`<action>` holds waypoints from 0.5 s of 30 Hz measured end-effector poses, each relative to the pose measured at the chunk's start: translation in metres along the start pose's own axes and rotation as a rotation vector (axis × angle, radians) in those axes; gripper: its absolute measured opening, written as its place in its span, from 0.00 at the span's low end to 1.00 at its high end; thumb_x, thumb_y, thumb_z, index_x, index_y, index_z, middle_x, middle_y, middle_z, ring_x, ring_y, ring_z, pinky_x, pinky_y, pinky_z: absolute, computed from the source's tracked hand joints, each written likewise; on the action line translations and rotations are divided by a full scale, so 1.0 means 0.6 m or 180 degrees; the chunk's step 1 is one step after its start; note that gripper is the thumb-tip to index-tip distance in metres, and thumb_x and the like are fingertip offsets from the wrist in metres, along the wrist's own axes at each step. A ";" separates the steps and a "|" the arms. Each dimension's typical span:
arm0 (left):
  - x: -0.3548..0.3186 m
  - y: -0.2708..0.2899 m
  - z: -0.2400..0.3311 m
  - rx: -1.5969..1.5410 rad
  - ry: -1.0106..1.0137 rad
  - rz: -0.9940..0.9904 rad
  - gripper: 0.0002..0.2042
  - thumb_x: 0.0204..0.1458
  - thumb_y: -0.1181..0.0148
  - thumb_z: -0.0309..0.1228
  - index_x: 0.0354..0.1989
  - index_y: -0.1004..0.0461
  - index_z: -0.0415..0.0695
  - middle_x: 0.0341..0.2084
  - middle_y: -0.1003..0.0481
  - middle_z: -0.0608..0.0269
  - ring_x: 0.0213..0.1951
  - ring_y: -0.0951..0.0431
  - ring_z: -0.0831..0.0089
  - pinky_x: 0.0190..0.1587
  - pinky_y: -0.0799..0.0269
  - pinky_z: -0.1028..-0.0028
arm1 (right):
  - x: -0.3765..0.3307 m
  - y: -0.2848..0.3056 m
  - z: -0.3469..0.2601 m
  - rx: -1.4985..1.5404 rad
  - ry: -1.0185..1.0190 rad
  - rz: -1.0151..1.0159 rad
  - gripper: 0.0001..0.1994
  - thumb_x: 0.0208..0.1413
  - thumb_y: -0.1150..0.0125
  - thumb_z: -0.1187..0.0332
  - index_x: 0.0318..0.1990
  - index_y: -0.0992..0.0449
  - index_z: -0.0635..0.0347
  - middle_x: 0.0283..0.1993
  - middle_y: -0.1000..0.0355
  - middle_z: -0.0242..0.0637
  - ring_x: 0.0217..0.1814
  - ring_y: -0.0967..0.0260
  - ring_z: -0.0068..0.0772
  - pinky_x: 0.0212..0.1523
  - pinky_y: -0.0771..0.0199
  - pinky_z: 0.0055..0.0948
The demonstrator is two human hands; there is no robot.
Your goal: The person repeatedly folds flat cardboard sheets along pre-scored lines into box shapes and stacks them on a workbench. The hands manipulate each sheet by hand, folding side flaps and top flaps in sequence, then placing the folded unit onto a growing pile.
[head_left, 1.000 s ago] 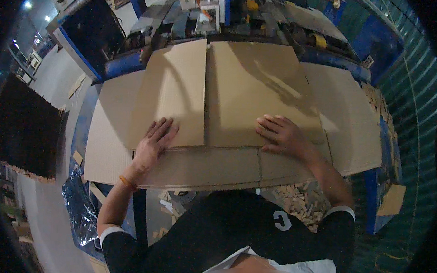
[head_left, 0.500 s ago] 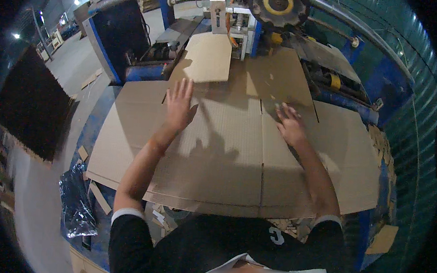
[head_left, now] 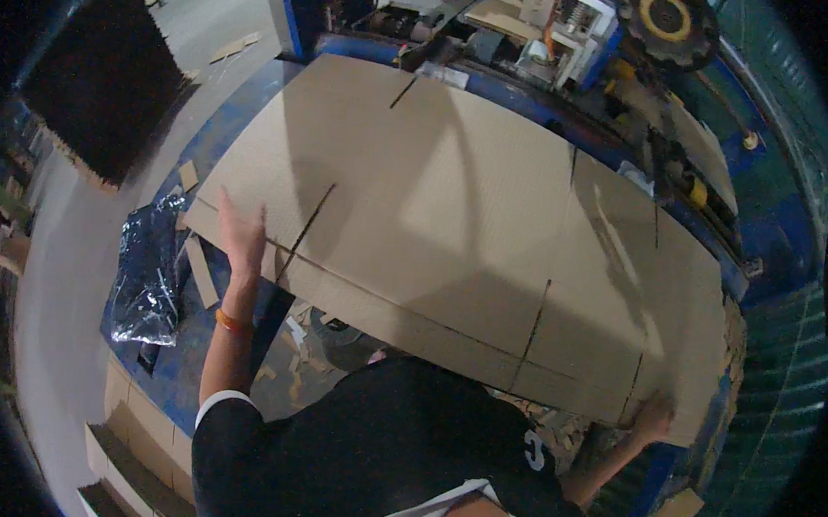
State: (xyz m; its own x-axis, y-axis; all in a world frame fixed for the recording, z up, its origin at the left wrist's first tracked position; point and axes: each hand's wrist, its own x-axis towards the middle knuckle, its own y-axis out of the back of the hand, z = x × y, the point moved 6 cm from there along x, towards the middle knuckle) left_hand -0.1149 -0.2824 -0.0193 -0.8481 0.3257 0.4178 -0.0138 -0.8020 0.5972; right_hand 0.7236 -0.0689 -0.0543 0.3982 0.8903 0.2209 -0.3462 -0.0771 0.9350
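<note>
A wide brown corrugated cardboard sheet (head_left: 434, 213) lies slanted across the blue machine table in front of me, with dark slots cut in from its long edges and crease lines along the near side. At its left end, my left hand (head_left: 242, 237) is over the near edge, fingers spread and slightly blurred, with an orange band on the wrist. My right hand (head_left: 655, 419) is at the near right corner, its fingers curled onto the sheet's edge and partly hidden in shadow.
Beyond the sheet stand the machine's metal head (head_left: 572, 34) and a dark toothed wheel (head_left: 669, 28). A black plastic bag (head_left: 145, 270) and cardboard strips lie on the table's left. Scraps litter the floor below. A dark stack (head_left: 108, 79) stands far left; folded cardboard (head_left: 137, 459) sits lower left.
The sheet has come out from under the machine head and now lies at a slant. My left hand moved to its left end, my right hand to the near right edge. The view has shifted.
</note>
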 end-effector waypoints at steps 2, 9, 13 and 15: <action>0.015 0.013 0.009 -0.0738 0.0076 0.0491 0.35 0.45 0.42 0.30 0.60 0.51 0.31 0.58 0.45 0.41 0.60 0.47 0.51 0.62 0.55 0.63 | 0.013 -0.002 0.010 0.0936 -0.0390 0.0551 0.28 0.57 0.61 0.47 0.55 0.35 0.59 0.43 0.29 0.48 0.47 0.32 0.44 0.46 0.33 0.42; 0.070 0.021 -0.079 -0.4508 0.1524 0.0949 0.22 0.49 0.45 0.27 0.53 0.39 0.36 0.40 0.30 0.54 0.45 0.31 0.66 0.51 0.38 0.69 | 0.060 -0.005 0.029 0.5983 -0.1463 0.1229 0.22 0.55 0.50 0.63 0.54 0.37 0.67 0.49 0.34 0.44 0.47 0.36 0.37 0.48 0.35 0.36; 0.103 -0.036 -0.061 -0.3880 0.1543 -0.0706 0.14 0.52 0.50 0.32 0.46 0.29 0.44 0.35 0.26 0.57 0.39 0.27 0.59 0.41 0.31 0.66 | 0.075 0.108 0.008 0.6925 -0.0709 0.0776 0.24 0.51 0.45 0.65 0.54 0.39 0.68 0.51 0.36 0.43 0.49 0.38 0.38 0.50 0.37 0.37; 0.096 -0.011 -0.032 -0.2761 0.0678 -0.0538 0.13 0.50 0.48 0.30 0.44 0.28 0.42 0.34 0.27 0.52 0.39 0.28 0.55 0.41 0.32 0.67 | 0.029 0.191 0.008 0.6363 -0.0178 0.1343 0.25 0.51 0.44 0.64 0.54 0.40 0.67 0.52 0.37 0.43 0.50 0.38 0.38 0.49 0.37 0.38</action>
State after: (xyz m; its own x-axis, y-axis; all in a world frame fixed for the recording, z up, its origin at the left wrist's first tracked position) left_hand -0.1737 -0.2679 -0.0121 -0.8773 0.4430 0.1847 -0.4678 -0.8754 -0.1220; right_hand 0.6951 -0.0646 0.0579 0.5932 0.6802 0.4307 0.8013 -0.5502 -0.2348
